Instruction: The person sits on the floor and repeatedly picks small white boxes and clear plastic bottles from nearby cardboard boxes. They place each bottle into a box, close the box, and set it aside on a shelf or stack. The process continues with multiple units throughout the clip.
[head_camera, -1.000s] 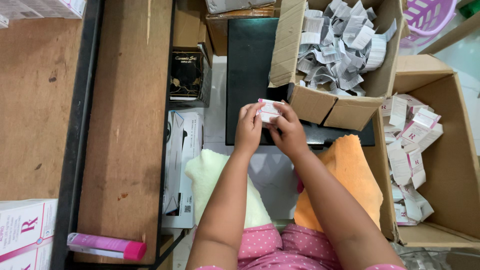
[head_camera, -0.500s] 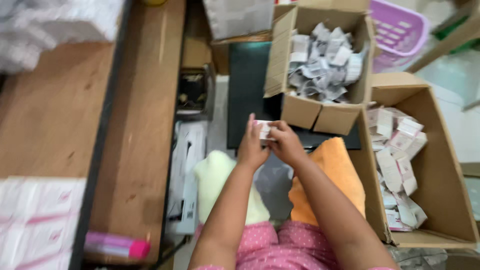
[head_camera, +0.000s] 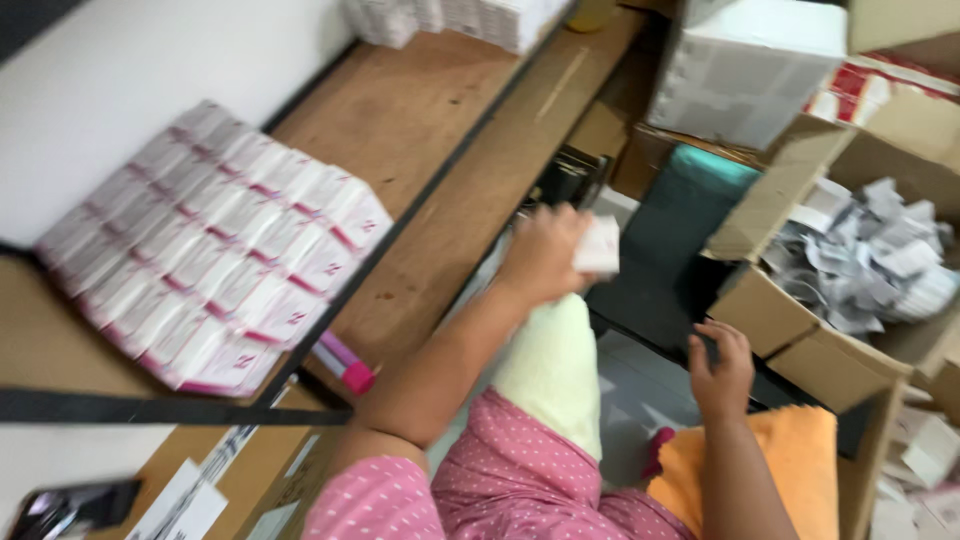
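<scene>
Wooden desk (head_camera: 420, 130) fills the upper left, dark edge strip running diagonally down it. On it, a big flat block of white-and-pink cartons (head_camera: 215, 245), packed in rows and blurred. Just below that block, at the desk edge, a pink tube-like item (head_camera: 345, 365).

Right side: open cardboard box (head_camera: 800, 345) holding a heap of crumpled white and grey leaflets (head_camera: 865, 260). Above it, a white wrapped pack (head_camera: 755, 65). Between desk and box, a dark green panel (head_camera: 690, 215).

Your lap: pink dotted clothing (head_camera: 510, 480), pale yellow cloth (head_camera: 555, 370) on one knee, orange cloth (head_camera: 775, 470) on the other.

Your left hand (head_camera: 540, 255) is raised out over the desk edge, fingers clenched around a small white box (head_camera: 598, 245), which sticks out on the hand's right side, in the air and near the green panel. Motion blur hides the grip detail.

Your right hand (head_camera: 722, 365) sits low, just left of the cardboard box's corner, above the orange cloth, fingers curled loosely and released, holding nothing.
</scene>
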